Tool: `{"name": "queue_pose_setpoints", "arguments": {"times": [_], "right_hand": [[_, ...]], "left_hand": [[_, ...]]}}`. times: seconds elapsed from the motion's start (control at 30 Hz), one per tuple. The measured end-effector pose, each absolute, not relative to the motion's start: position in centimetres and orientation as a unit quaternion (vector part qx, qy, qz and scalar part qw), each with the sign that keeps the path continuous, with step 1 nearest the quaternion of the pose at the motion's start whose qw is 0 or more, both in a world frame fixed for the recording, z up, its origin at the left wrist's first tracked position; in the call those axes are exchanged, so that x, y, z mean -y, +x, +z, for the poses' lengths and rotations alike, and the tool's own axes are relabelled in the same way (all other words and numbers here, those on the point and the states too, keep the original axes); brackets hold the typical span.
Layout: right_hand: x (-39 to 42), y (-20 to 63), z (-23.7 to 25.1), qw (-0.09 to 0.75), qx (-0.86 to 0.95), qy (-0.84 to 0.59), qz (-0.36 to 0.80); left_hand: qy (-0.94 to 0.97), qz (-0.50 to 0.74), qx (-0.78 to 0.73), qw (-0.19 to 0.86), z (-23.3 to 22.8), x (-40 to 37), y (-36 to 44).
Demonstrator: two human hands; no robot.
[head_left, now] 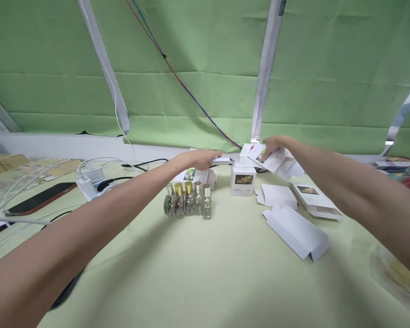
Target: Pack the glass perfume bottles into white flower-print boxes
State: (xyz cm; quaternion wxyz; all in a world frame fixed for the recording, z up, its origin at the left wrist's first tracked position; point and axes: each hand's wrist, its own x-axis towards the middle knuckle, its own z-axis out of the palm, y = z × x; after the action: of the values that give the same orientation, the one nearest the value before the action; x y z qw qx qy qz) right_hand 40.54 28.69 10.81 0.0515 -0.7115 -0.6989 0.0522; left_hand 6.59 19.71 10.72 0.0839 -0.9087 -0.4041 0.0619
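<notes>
Flat white cartons (pixel 271 159) at the surface's far edge are gripped by right hand (pixel 273 145), left hand (pixel 200 159) laid open on another flat carton (pixel 222 160); drawing one clear is judged next.

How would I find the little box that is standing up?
Look at the far middle of the green table, just right of the row of small glass bottles. The box stands closed there with a flower picture on its front, while the white boxes around it lie flat.

Both forearms bare, no sleeves; hands (pixel 201 158) ungloved.
</notes>
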Motion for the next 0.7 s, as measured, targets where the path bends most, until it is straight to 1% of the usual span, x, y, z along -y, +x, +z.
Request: {"name": "queue_pose_setpoints", "arguments": {"times": [0.07,0.17,0.3,0.4,0.57,0.63,0.7], "right_hand": [[-29.7,38.9,12.2,0.033,0.707,-0.706,0.024],[-30.7,35.3,13.5,0.037,0.736,-0.674,-0.043],[-31.3,30.3,13.9,0.057,0.777,-0.624,-0.053],[-31.5,27.5,13.5,0.065,0.821,-0.568,-0.001],[-31.8,24.9,12.1,0.022,0.838,-0.540,0.082],[-31.8,24.5,11.3,-0.001,0.833,-0.538,0.128],[-31.8,24.4,10.6,-0.020,0.829,-0.529,0.179]], "left_hand": [[-0.907,0.082,0.400,0.102,9.6,-20.1,6.1],[-0.908,0.096,0.392,0.113,8.5,-20.3,5.7],[-0.913,0.110,0.377,0.110,7.6,-20.2,5.6],[-0.913,0.124,0.382,0.069,7.0,-20.2,5.5],[-0.894,0.125,0.424,-0.077,7.7,-20.5,4.6],[-0.895,0.109,0.421,-0.099,8.3,-20.6,4.0],[-0.899,0.102,0.418,-0.085,8.9,-20.6,3.5]]}}
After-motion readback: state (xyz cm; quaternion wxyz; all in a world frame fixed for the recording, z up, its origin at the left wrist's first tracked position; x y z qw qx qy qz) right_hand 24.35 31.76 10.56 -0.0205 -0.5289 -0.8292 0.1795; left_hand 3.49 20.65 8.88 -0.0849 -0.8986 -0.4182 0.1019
